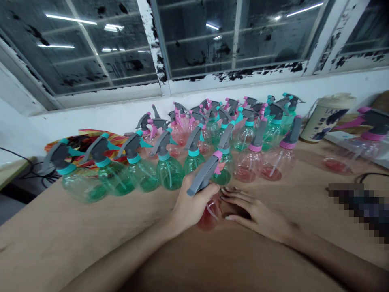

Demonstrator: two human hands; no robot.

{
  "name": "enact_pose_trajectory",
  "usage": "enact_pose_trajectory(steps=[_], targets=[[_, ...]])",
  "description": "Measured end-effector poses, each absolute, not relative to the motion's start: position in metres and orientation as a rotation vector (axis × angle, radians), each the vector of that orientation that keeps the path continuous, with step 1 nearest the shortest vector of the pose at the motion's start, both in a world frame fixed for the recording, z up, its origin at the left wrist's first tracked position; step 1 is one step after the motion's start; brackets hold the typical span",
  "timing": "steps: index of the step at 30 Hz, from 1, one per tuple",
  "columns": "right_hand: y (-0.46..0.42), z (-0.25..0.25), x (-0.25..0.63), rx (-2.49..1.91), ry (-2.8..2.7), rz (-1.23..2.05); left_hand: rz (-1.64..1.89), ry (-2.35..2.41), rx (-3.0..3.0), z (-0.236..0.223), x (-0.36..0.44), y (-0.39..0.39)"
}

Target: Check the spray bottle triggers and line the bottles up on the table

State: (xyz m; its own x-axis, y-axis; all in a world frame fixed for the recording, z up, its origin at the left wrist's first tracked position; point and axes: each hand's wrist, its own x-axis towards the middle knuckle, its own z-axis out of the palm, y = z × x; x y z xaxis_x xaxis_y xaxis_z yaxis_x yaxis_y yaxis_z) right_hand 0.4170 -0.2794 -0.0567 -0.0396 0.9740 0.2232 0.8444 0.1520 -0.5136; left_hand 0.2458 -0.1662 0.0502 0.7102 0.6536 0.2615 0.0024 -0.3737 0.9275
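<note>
A clear pink spray bottle (pixel 208 217) with a grey and pink trigger head stands at the near middle of the table. My left hand (pixel 191 202) wraps round its neck, just under the head, and hides the collar. To the right of the bottle, my right hand (pixel 255 211) rests low with its fingers stretched out towards the bottle; whether the fingertips touch it I cannot tell. Just beyond my hands runs a front row of spray bottles, among them a green one (pixel 170 174) with a turquoise collar and a pink one (pixel 272 166) with a pink collar.
More pink and green spray bottles crowd behind the front row, below the window (pixel 237 36). A cream tumbler (pixel 323 117) and another pink spray bottle (pixel 355 152) stand at the right. A pixelated dark object (pixel 361 207) lies nearer. Colourful wrapping (pixel 88 142) sits at the back left.
</note>
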Motion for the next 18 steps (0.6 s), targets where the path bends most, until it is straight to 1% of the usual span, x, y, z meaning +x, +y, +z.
enact_pose_trajectory(steps=[18], targets=[[-0.2809, -0.0528, 0.4167, -1.73, -1.936, 0.341, 0.78, 0.568, 1.889, 0.0513, 0.2464, -0.1644]])
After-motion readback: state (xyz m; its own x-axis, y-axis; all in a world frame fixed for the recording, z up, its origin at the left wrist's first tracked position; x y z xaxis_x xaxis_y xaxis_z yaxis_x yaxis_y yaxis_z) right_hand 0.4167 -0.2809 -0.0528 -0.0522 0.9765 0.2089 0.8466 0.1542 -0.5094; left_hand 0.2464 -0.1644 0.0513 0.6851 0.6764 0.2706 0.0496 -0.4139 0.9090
